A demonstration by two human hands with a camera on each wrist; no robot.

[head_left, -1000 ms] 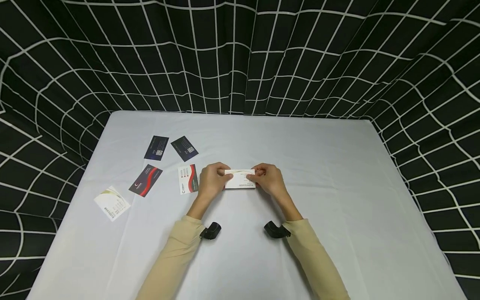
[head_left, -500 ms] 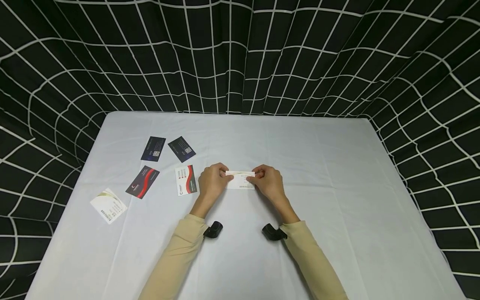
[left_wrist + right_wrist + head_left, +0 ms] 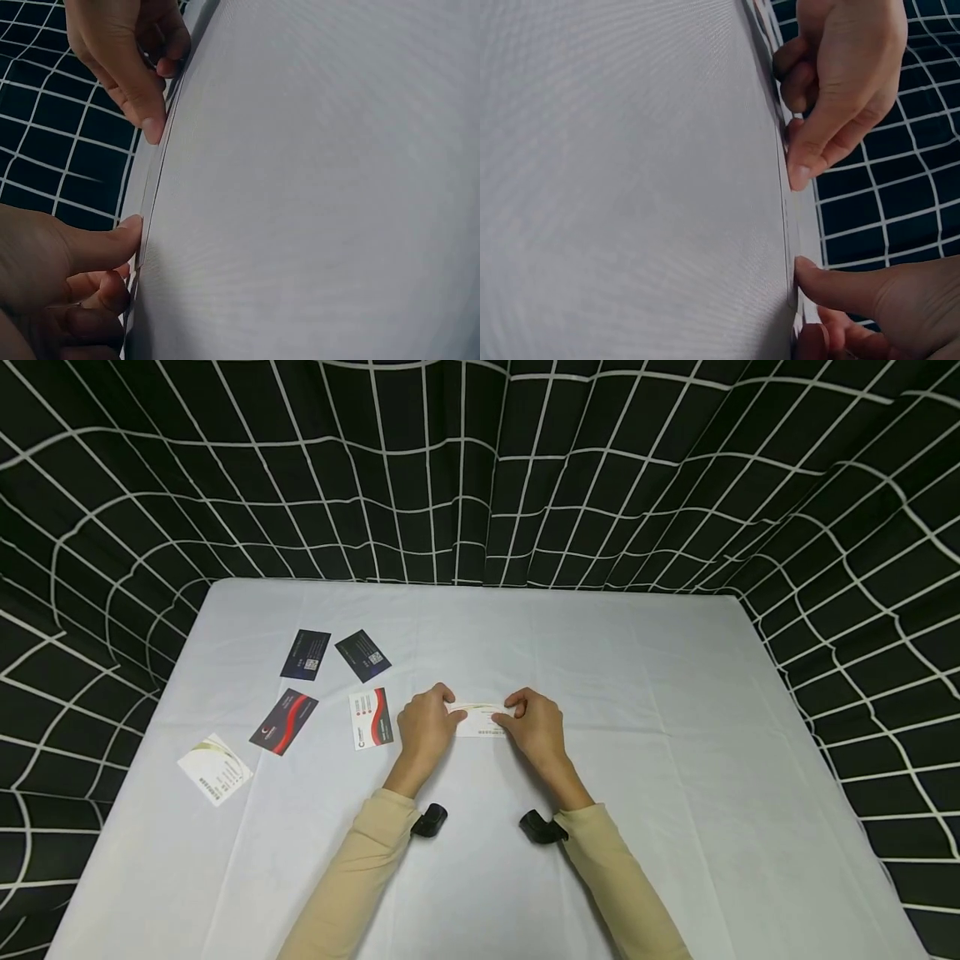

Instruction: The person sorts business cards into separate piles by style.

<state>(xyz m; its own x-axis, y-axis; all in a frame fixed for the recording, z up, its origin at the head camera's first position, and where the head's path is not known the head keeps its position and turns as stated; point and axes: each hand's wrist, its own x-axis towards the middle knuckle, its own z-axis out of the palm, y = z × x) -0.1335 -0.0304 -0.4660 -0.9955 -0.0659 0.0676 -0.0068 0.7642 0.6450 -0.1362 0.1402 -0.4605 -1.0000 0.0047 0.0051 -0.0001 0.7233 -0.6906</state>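
Observation:
A white business card point(image 3: 481, 723) with a gold curve along its far edge lies between both hands in the middle of the table. My left hand point(image 3: 426, 727) pinches its left end, thumb on the printed face. At the other end my right hand point(image 3: 537, 727) holds it the same way. Both wrist views show the card nearly edge-on: a thin strip point(image 3: 152, 184) between the thumbs in the left one, a slim edge point(image 3: 790, 225) in the right one. Whether more cards lie beneath it, I cannot tell.
Left of the hands lie a white card with a red wave point(image 3: 366, 718), a dark card with a red stripe point(image 3: 283, 722), two dark cards with codes point(image 3: 305, 654) point(image 3: 363, 656) and a white-and-gold card point(image 3: 215, 769). Black grid-patterned cloth point(image 3: 480, 468) rises behind the white table point(image 3: 660, 860).
Both hands keep their hold in nearly the same place. The dark, reddish rim seen under the card a second ago no longer shows. The head view has shifted slightly.

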